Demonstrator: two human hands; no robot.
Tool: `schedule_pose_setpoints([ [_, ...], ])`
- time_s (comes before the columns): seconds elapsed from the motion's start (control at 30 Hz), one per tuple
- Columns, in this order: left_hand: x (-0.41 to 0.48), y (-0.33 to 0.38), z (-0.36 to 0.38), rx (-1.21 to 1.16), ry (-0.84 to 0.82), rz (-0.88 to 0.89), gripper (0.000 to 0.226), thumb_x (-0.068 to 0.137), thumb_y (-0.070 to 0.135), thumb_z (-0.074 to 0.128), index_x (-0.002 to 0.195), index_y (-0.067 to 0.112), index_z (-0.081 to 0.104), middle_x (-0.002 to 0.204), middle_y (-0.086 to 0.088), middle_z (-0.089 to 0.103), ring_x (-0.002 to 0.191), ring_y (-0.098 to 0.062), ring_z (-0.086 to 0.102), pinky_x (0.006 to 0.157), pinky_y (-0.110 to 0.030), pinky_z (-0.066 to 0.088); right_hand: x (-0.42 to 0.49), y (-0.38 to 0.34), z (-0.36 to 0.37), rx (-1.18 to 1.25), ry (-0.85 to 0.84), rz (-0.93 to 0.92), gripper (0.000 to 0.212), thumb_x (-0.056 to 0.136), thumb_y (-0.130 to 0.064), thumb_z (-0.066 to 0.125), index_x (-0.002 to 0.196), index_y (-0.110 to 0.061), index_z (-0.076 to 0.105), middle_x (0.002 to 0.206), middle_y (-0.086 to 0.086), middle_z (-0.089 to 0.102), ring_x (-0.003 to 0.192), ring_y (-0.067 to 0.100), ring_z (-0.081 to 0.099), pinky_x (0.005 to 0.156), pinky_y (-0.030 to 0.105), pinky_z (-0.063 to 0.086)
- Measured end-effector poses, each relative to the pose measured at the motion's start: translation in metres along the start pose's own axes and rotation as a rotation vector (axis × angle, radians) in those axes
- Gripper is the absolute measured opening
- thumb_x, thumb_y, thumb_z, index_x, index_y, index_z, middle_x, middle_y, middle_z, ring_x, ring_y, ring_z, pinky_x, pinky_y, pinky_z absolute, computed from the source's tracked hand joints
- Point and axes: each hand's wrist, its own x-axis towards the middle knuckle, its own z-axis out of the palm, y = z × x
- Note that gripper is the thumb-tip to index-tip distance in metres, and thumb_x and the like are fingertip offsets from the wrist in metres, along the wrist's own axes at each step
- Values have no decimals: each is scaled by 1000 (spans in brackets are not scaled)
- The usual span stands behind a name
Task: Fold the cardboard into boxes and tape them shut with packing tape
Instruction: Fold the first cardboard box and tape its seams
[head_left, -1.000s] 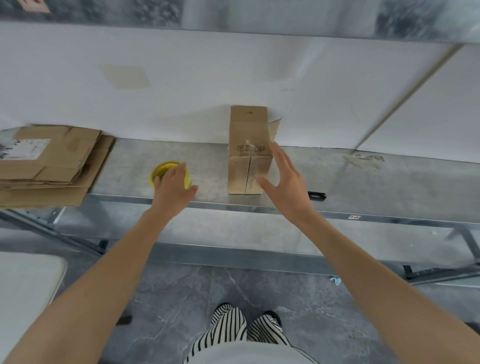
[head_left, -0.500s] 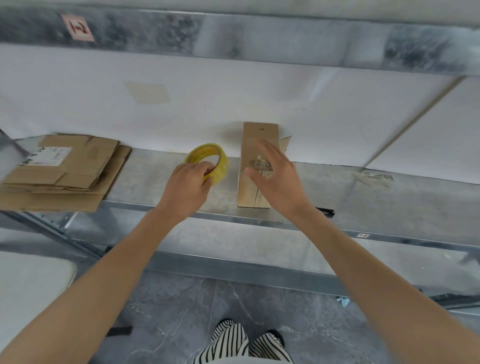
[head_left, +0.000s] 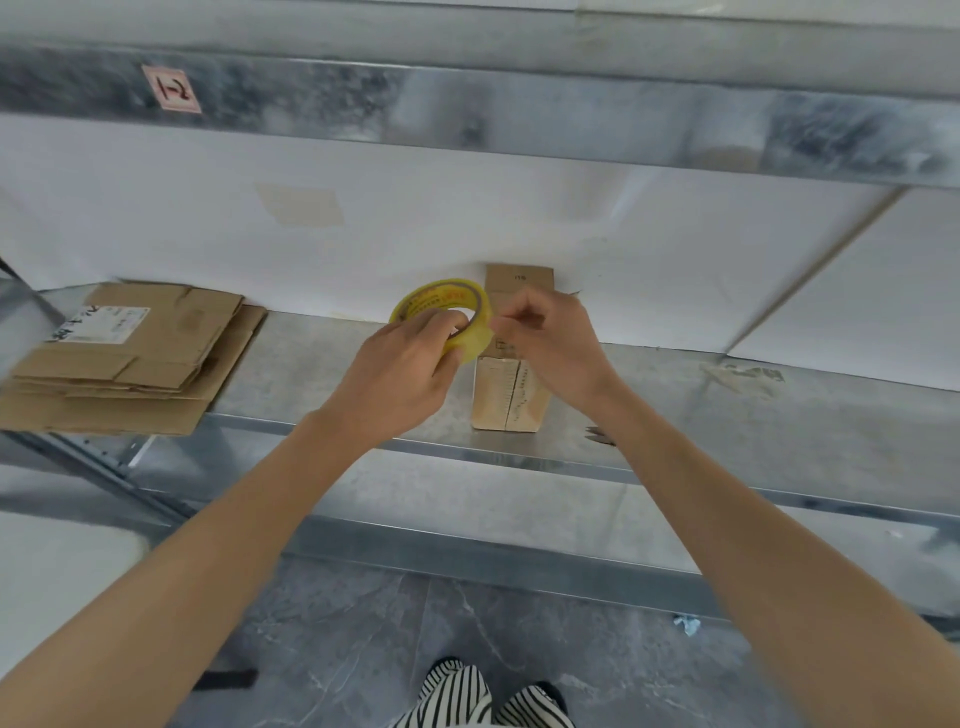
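Tape roll (head_left: 441, 319) is now up off the shelf (head_left: 727, 415), held just in front of the box (head_left: 511, 389). L hand (head_left: 400, 374) grips it, fingers thru the core. 1 s ago it lay flat, left of box. R hand (head_left: 550, 348), open then, now pinches the roll's rim, prob. finding the free end. Box stands folded, seam untaped; taping comes next. Flat cardboard stack (head_left: 130, 364) sits well left.

Galv. metal shelf (head_left: 322, 374) dull-mottled; box (head_left: 511, 395) matt cardboard; tape roll (head_left: 447, 304) glossy plastic.
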Motion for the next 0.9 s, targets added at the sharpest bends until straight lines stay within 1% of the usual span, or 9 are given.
schedule_pose_setpoints([
  [0.1, 11, -1, -4, -3, -60, -71, 26, 97, 28, 50, 115, 12, 57, 111, -7, 65, 90, -35, 62, 68, -34, 42, 1, 1, -9, 3, 12, -1, 21, 84, -4, 63, 69, -17, 56, 70, -1, 62, 68, 11, 56, 64, 22, 45],
  [0.23, 18, -12, -12, 120, -144, -178, 40, 91, 54, 46, 90, 16, 57, 76, 1, 61, 72, -24, 54, 64, -30, 29, -1, 3, -17, 34, 41, 32, 21, 84, -5, 61, 69, -18, 55, 76, 9, 65, 74, 19, 60, 73, 34, 50],
  [0.3, 14, -12, -12, 20, -171, -203, 38, 90, 55, 49, 78, 19, 51, 63, 6, 51, 66, -21, 47, 61, -30, 29, -2, 3, -22, 53, 69, 54, 19, 85, -5, 60, 71, -17, 55, 74, 9, 66, 71, 14, 62, 70, 28, 50],
  [0.4, 10, -12, -12, -168, -163, -228, 31, 84, 50, 43, 71, 22, 48, 58, 8, 47, 61, -21, 45, 57, -30, 30, -1, 0, -31, 87, 120, 56, 19, 85, -2, 60, 71, -14, 54, 68, 3, 61, 59, 0, 56, 62, 14, 45],
  [0.53, 15, -23, -11, -92, -163, -212, 40, 82, 59, 48, 65, 23, 40, 58, 6, 46, 59, -20, 44, 54, -30, 28, -1, 6, -39, 60, 124, 81, 18, 86, -5, 61, 73, -14, 54, 74, 8, 61, 65, 5, 56, 70, 24, 47],
  [0.63, 18, -32, -13, 18, -164, -228, 59, 70, 74, 39, 66, 15, 44, 56, 2, 46, 57, -21, 46, 52, -29, 28, -4, 11, -43, 100, 138, 107, 12, 86, -2, 60, 76, -7, 55, 72, 6, 60, 71, 15, 57, 76, 31, 49],
  [0.77, 10, -32, -14, -210, -138, -321, 46, 80, 58, 43, 58, 17, 43, 51, 1, 39, 51, -16, 37, 51, -29, 31, -7, 22, -56, 140, 193, 132, 17, 85, 0, 59, 73, -11, 55, 66, -1, 59, 62, 6, 56, 73, 25, 50],
  [0.83, 9, -32, -14, -265, -119, -333, 44, 82, 51, 45, 58, 15, 44, 51, 0, 39, 52, -16, 35, 53, -30, 32, -9, 31, -62, 152, 200, 159, 17, 85, -1, 60, 72, -11, 56, 66, 0, 60, 62, 6, 57, 79, 29, 53],
  [0.9, 11, -36, -11, -202, -138, -318, 42, 80, 52, 46, 58, 16, 43, 53, 0, 43, 55, -18, 39, 54, -30, 32, -13, 41, -66, 166, 197, 194, 15, 86, -3, 62, 73, -10, 57, 67, 1, 61, 66, 11, 58, 86, 37, 53],
])
